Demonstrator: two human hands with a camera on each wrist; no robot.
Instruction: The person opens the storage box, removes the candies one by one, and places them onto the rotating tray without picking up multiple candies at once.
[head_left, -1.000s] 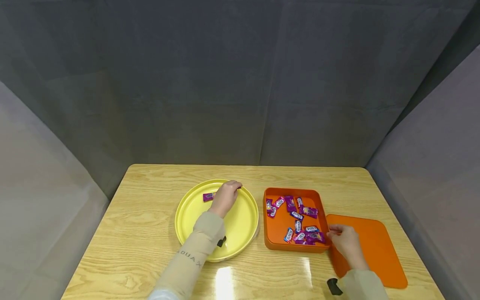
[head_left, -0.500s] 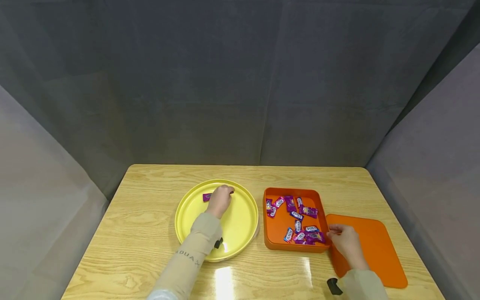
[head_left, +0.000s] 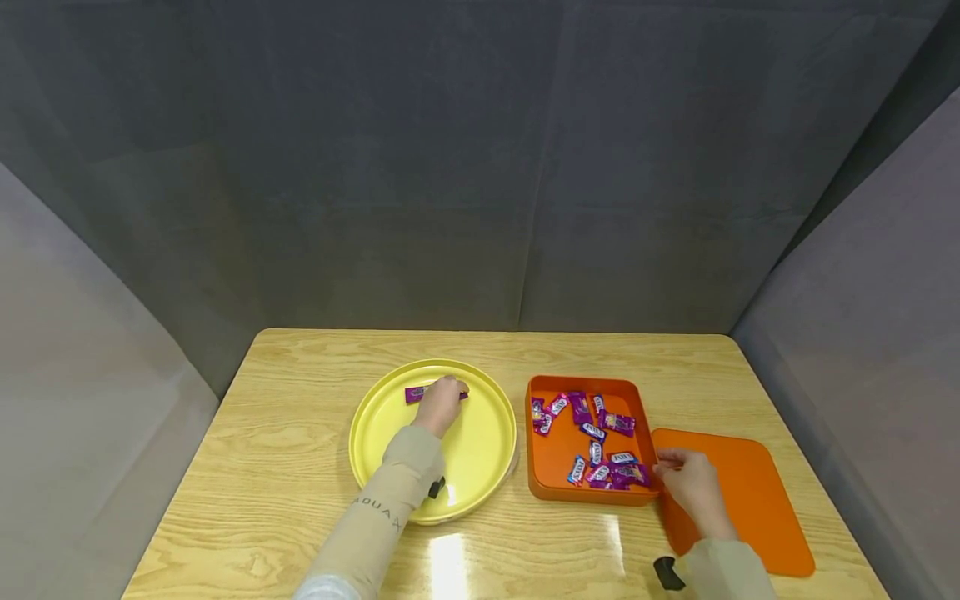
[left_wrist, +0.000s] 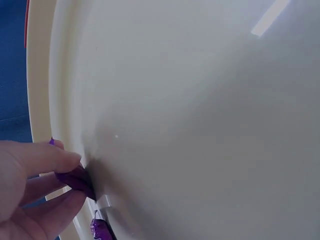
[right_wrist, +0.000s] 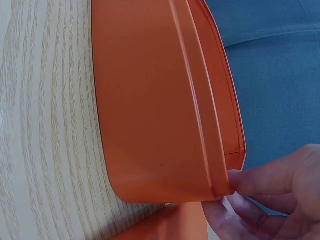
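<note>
Over the back part of a round yellow tray [head_left: 480, 458], my left hand [head_left: 437, 406] pinches a purple-wrapped candy [left_wrist: 76, 181] between thumb and fingers. The candy's lower end is close to the tray surface; I cannot tell whether it touches. Another purple-wrapped candy [head_left: 414, 394] lies on the tray just left of the hand. To the right stands a square orange box [head_left: 551, 458] with several purple, pink and blue wrapped candies [head_left: 618, 423] inside. My right hand [head_left: 692, 486] grips the box's right wall near its front corner, the thumb at the rim [right_wrist: 212, 125].
A flat orange lid [head_left: 757, 500] lies on the wooden table [head_left: 247, 467] right of the box, partly under my right hand. Dark cloth [head_left: 375, 167] hangs behind the table, and pale cloth [head_left: 885, 333] hangs at the sides.
My left hand has come left and slightly nearer across the tray, bringing its candy close to the one lying there. The right hand and the box have stayed put.
</note>
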